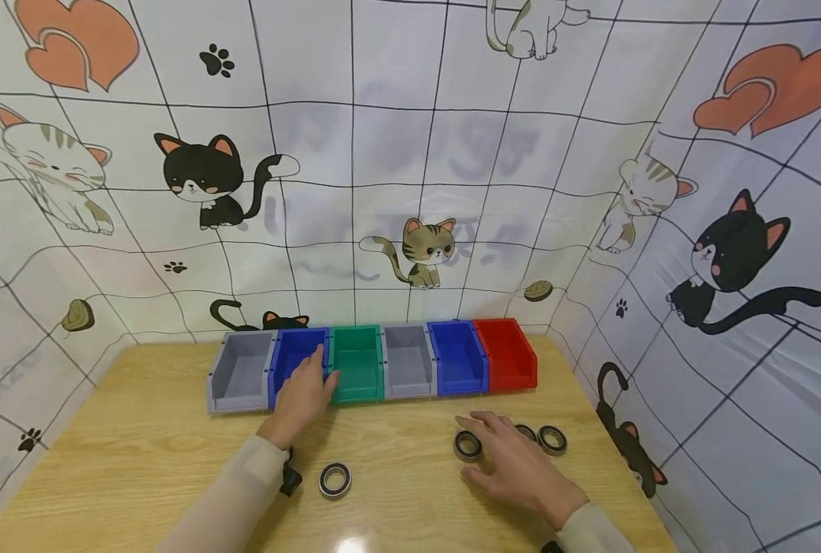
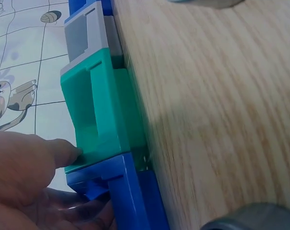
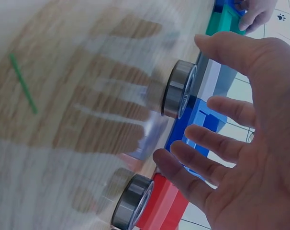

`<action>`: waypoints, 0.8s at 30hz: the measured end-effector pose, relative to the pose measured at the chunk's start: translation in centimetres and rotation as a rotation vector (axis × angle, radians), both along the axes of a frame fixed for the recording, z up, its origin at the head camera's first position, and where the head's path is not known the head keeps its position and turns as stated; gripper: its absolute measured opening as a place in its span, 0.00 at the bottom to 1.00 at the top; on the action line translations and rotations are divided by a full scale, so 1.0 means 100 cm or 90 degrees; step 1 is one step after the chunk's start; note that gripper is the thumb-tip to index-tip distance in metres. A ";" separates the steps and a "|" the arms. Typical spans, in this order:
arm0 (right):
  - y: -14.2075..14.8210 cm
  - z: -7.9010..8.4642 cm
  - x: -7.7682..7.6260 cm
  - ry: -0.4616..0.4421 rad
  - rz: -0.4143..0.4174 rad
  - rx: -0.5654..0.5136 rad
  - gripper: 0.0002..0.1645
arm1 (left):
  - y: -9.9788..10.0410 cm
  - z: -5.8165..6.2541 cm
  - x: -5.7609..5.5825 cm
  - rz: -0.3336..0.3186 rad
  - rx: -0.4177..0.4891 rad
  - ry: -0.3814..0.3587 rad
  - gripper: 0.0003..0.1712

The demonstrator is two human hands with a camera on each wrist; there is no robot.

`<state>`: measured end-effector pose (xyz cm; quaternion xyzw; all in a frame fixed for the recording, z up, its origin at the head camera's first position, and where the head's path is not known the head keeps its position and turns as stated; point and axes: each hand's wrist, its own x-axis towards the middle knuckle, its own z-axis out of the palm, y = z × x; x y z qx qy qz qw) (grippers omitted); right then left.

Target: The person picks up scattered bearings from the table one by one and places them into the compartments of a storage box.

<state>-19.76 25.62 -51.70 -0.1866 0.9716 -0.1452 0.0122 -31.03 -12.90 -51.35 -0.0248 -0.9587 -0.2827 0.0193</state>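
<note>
My left hand point(image 1: 302, 395) reaches over the left blue bin point(image 1: 287, 355) beside the green bin point(image 1: 357, 365). In the left wrist view its thumb lies at the green bin's edge and its other fingers, partly hidden, are by the blue bin. My right hand point(image 1: 514, 465) hovers low over the table, fingers spread and nothing held. A ball bearing point(image 1: 468, 445) lies by its thumb and index finger, apart from the palm in the right wrist view. Two more bearings lie beyond it, one point(image 1: 552, 440) plain and one point(image 1: 525, 432) partly hidden. Another bearing point(image 1: 335, 481) lies near my left forearm.
The bins stand side by side along the back of the wooden table point(image 1: 147, 438): a grey bin point(image 1: 240, 372) at the left end, then past green another grey bin point(image 1: 408, 361), a blue bin point(image 1: 458, 357) and a red bin point(image 1: 507, 355). A cat-print cloth point(image 1: 327, 153) hangs behind.
</note>
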 end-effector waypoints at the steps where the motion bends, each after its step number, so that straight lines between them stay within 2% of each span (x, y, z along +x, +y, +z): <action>1: -0.001 0.000 0.000 0.002 0.005 0.002 0.47 | -0.001 0.002 0.000 0.000 -0.002 -0.002 0.44; 11: -0.011 0.002 -0.003 -0.010 0.023 -0.008 0.44 | -0.012 0.013 0.010 -0.013 0.041 -0.016 0.43; 15: -0.012 -0.002 -0.003 0.009 0.031 -0.003 0.39 | -0.015 0.012 0.013 -0.037 0.064 0.009 0.42; 21: -0.010 -0.005 0.002 0.046 0.038 0.001 0.30 | -0.018 0.010 0.017 -0.065 0.111 -0.015 0.44; 24: -0.010 -0.004 0.002 0.048 0.041 -0.004 0.27 | -0.021 0.005 0.015 -0.078 0.120 -0.002 0.44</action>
